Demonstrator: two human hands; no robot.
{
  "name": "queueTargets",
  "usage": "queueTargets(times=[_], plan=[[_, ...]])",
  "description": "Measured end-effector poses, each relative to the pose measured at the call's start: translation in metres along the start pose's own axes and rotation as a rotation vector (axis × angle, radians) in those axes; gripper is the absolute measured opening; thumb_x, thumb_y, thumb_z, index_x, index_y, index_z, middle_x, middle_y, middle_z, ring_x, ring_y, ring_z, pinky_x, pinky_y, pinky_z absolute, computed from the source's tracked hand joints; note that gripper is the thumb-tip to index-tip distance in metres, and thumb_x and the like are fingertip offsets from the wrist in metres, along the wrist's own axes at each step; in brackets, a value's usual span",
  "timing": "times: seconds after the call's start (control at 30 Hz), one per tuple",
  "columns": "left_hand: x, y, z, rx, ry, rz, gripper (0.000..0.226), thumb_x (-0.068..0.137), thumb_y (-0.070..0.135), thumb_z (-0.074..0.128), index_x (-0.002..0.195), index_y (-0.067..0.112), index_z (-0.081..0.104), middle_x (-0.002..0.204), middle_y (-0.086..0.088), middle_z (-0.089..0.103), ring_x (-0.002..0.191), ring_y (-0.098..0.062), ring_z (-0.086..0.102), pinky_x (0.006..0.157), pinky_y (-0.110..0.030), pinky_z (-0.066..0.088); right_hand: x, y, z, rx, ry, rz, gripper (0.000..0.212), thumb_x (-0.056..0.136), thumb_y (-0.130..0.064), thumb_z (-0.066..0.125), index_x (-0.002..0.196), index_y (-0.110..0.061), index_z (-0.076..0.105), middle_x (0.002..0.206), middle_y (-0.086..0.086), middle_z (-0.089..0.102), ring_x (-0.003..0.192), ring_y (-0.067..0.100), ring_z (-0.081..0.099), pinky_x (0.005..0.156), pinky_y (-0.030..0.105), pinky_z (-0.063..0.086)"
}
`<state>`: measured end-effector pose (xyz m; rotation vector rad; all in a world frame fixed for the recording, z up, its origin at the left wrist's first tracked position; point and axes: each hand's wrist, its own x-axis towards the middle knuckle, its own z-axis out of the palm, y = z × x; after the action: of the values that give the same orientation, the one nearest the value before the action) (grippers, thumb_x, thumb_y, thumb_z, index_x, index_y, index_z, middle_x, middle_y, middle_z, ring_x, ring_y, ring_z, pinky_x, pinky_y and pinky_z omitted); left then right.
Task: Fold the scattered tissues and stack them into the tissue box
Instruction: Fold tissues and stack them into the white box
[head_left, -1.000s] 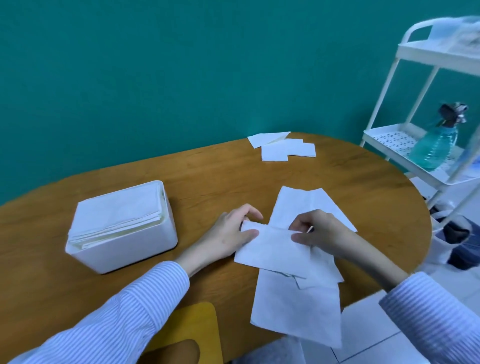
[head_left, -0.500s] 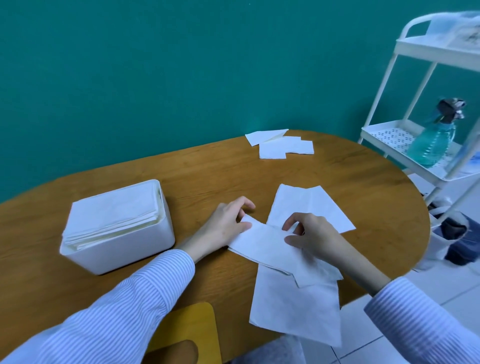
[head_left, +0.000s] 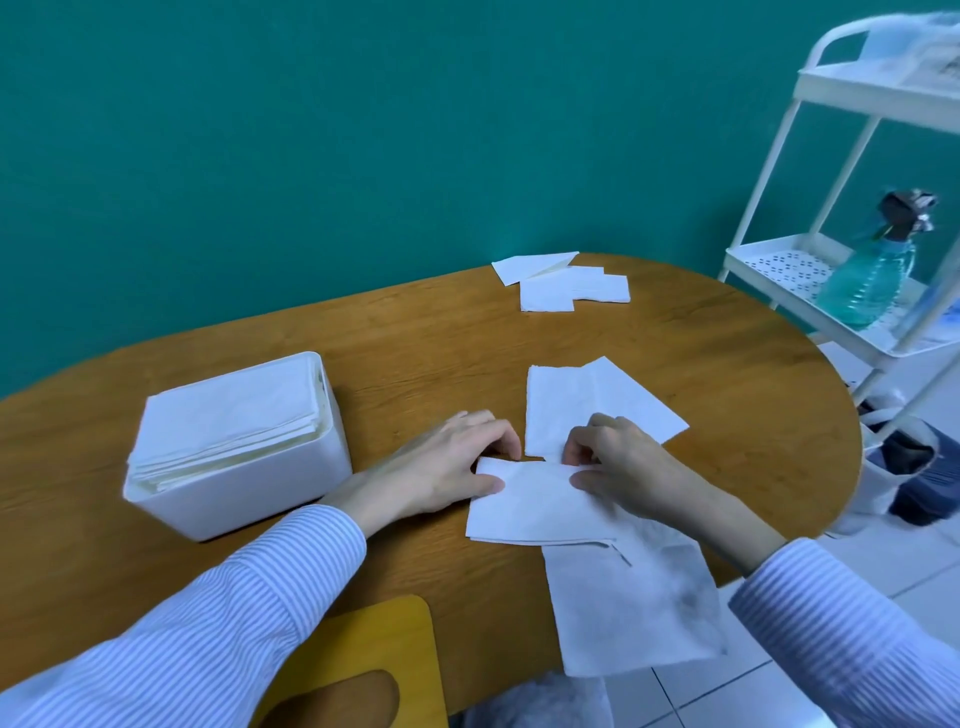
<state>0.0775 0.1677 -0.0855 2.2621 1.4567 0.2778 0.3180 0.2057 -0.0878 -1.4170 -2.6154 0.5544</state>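
A folded white tissue (head_left: 535, 512) lies on the wooden table (head_left: 415, 358) in front of me. My left hand (head_left: 447, 467) pinches its upper left corner and my right hand (head_left: 618, 462) pinches its upper right edge. Under it a larger unfolded tissue (head_left: 639, 613) hangs over the table's near edge. Another tissue (head_left: 587, 395) lies flat just beyond my hands. The white tissue box (head_left: 244, 478) stands to the left, filled with a stack of folded tissues (head_left: 228, 410). Several more tissues (head_left: 566, 283) lie at the far edge.
A yellow lid with an oval slot (head_left: 363, 670) rests at the near edge of the table. A white wire cart (head_left: 841, 249) stands to the right with a teal spray bottle (head_left: 872, 275) on its shelf. A teal wall is behind.
Both hands have drawn the tissue toward me and brought its edge down flat on the table; it was lifted at an angle before.
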Motion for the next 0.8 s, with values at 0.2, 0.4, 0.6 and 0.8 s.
queueTargets(times=[0.2,0.4,0.6,0.8], plan=[[-0.004,0.002,0.007,-0.103,-0.006,0.038,0.026,0.09,0.025,0.063,0.108,0.043,0.059,0.103,0.015,0.05,0.102,-0.002,0.042,0.089,-0.026,0.037,-0.003,-0.005,-0.01,0.119,-0.036,-0.075,0.029,0.084,-0.007,0.061,0.076,-0.031,0.047,0.078,-0.011,0.056,0.075,0.01,0.05,0.062,0.024,0.037],[-0.013,0.011,-0.004,-0.251,0.083,0.018,0.02,0.093,0.018,0.064,0.097,0.035,0.071,0.097,0.006,0.05,0.083,-0.001,0.048,0.073,-0.016,0.033,-0.012,-0.015,-0.034,0.314,-0.027,-0.136,0.025,0.087,-0.006,0.061,0.08,-0.029,0.055,0.081,-0.012,0.059,0.07,0.005,0.051,0.063,0.024,0.042],[-0.043,0.021,-0.052,-0.31,0.227,-0.014,0.019,0.096,0.02,0.062,0.093,0.036,0.072,0.101,0.01,0.064,0.081,-0.008,0.057,0.074,-0.021,0.043,-0.003,-0.048,-0.076,0.315,0.064,-0.234,0.022,0.09,-0.007,0.064,0.078,-0.026,0.066,0.082,-0.013,0.067,0.079,0.007,0.058,0.068,0.025,0.044],[-0.106,0.017,-0.113,-0.24,0.46,-0.099,0.025,0.099,0.016,0.056,0.096,0.036,0.071,0.09,0.005,0.061,0.076,-0.009,0.053,0.068,-0.021,0.039,0.032,-0.12,-0.102,0.391,0.104,-0.394,0.024,0.094,-0.011,0.063,0.082,-0.029,0.074,0.085,-0.01,0.071,0.085,0.014,0.063,0.076,0.036,0.049]])
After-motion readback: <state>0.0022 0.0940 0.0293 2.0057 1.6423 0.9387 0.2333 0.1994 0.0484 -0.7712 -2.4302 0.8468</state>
